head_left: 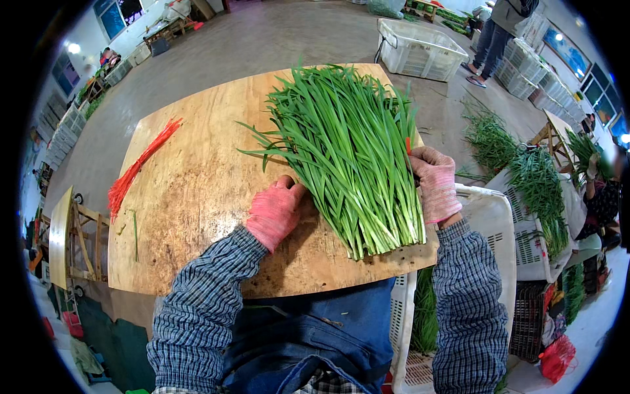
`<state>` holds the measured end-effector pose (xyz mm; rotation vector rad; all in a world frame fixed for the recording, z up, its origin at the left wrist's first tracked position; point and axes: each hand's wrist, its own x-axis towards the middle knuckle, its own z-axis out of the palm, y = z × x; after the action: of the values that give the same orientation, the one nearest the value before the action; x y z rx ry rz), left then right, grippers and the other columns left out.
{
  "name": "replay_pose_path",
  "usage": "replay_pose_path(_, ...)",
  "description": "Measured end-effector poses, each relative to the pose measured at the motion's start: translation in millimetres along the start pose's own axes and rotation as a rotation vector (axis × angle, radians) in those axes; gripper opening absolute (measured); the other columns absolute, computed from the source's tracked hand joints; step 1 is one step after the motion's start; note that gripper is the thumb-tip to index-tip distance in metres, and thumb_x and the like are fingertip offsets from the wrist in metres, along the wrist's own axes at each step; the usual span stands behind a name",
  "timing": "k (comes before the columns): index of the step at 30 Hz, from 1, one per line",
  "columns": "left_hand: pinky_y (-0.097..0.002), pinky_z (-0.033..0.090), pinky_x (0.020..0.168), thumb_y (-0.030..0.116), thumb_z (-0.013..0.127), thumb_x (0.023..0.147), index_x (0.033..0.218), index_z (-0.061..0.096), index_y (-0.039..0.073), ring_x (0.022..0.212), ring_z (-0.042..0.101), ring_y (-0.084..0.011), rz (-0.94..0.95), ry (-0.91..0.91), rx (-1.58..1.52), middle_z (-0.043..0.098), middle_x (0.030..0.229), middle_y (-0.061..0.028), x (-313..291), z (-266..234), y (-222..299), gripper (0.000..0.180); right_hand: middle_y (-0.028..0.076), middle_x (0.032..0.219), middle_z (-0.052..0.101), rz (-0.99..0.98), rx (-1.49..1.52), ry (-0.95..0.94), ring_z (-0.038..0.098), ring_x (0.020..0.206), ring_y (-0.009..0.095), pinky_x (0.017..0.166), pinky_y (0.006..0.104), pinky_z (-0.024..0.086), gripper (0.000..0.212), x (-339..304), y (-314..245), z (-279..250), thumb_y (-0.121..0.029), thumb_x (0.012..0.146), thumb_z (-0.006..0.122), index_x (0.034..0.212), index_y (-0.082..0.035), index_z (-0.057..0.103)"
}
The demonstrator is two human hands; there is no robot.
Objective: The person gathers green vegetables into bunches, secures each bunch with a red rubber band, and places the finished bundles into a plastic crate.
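A wide bunch of green Chinese chives (pixel 344 157) lies on a wooden board (pixel 190 217), leaf tips away from me and pale cut ends toward me. At its left edge, my left hand (pixel 272 211), in a pink-and-white knit glove, is closed with curled fingers; whatever it grips is hidden. My right hand (pixel 434 180), gloved alike, presses against the bunch's right edge. Between its thumb and fingers a short end of a red tie (pixel 408 146) sticks up. Any part of the tie beneath the chives is out of sight.
A bundle of red ties (pixel 138 172) lies at the board's left. A white crate (pixel 420 51) stands beyond the board; another crate (pixel 492 223) sits beside my right arm. Loose greens (pixel 489 138) heap up on the right. Another person (pixel 495 33) stands at the far right.
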<state>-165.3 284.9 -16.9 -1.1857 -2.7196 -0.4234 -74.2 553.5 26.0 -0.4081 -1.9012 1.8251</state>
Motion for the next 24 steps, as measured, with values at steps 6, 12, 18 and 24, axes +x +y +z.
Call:
replay_pose_path(6, -0.0421, 0.047, 0.064, 0.012, 0.062, 0.078, 0.096, 0.059, 0.008, 0.077, 0.057, -0.0359, -0.055, 0.058, -0.110, 0.055, 0.088, -0.0148, 0.0, 3.4, 9.6, 0.019, -0.001, 0.071, 0.061, 0.028, 0.047, 0.019, 0.052, 0.061, 0.005, 0.055, 0.0192, 0.043, 0.014, 1.3, 4.1, -0.9, -0.008, 0.078, 0.069, 0.085, 0.003, 0.064)
replay_pose_path(12, -0.0419, 0.047, 0.068, 0.011, 0.061, 0.075, 0.091, 0.059, 0.004, 0.080, 0.058, -0.0358, -0.314, 0.200, -0.457, 0.057, 0.090, -0.0176, 6.4, 12.6, 16.3, 0.018, 0.000, 0.072, 0.062, -0.013, 0.045, 0.034, 0.052, 0.060, 0.005, 0.054, 0.0197, 0.043, 0.015, 1.8, 7.9, -2.9, -0.007, 0.077, 0.069, 0.086, 0.004, 0.064)
replay_pose_path(18, -0.0316, 0.047, 0.060, 0.010, 0.062, 0.077, 0.087, 0.059, 0.000, 0.061, 0.054, -0.0169, -0.710, 0.115, -1.101, 0.057, 0.071, -0.0051, 20.9, 12.8, 20.5, 0.014, 0.000, 0.071, 0.062, 0.046, 0.083, 0.045, 0.052, 0.058, 0.005, 0.053, 0.0192, 0.042, 0.015, 0.8, 2.0, -2.3, -0.008, 0.077, 0.069, 0.086, 0.004, 0.065)
replay_pose_path(24, -0.0260, 0.040, 0.047, 0.020, 0.059, 0.079, 0.073, 0.058, 0.011, 0.048, 0.037, -0.0090, -0.971, -0.017, -1.613, 0.042, 0.058, 0.0029, 20.5, -30.2, 34.3, 0.011, -0.003, 0.065, 0.057, 0.064, 0.069, -0.033, 0.047, 0.053, 0.003, 0.048, 0.0182, 0.037, 0.008, -0.2, -9.7, 5.5, -0.005, 0.078, 0.066, 0.081, 0.002, 0.064)
